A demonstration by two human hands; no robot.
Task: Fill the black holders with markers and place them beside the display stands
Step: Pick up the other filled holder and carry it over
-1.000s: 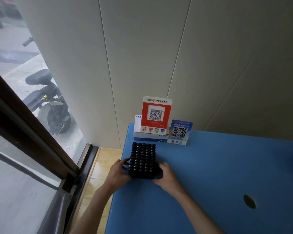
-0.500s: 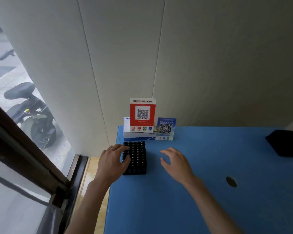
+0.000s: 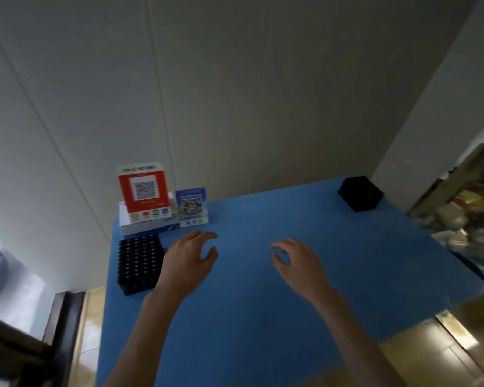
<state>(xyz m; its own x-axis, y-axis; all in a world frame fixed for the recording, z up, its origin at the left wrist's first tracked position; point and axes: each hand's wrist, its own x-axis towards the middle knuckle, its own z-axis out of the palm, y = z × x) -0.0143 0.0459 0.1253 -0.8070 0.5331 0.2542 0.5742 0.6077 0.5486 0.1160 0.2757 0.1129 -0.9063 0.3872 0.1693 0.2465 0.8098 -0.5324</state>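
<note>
Black holder [image 3: 139, 263], filled with rows of marker caps, stands on the blue table [image 3: 263, 317] at its far-left corner. It sits directly in front of the white box [image 3: 148, 223] that carries the red QR display stand [image 3: 143, 192]. The smaller blue QR display stand [image 3: 192, 207] is just right of the red one, on the table surface.

Change from 0.5 s ago: left hand [image 3: 189, 262] was then laid over the holder's left side and top. Now it is off the holder, to its right; the back of the hand overlaps the holder's right edge in view, and contact cannot be judged. Fingers are spread and loosely curled, gripping nothing. Holder position relative to the box reads unchanged.

Right hand [image 3: 298, 265] is also free, fingers loosely bent above bare table, well apart from the holder. It was empty in the earlier frame too and lies further right now.

View has swung to the right since the earlier frame. A second black holder [image 3: 359, 192] near the far-right corner of the table now shows whole; earlier only part of it appeared at the frame edge. Whether it holds markers cannot be told. Frame is motion-blurred; print on the stands is not legible.
</note>
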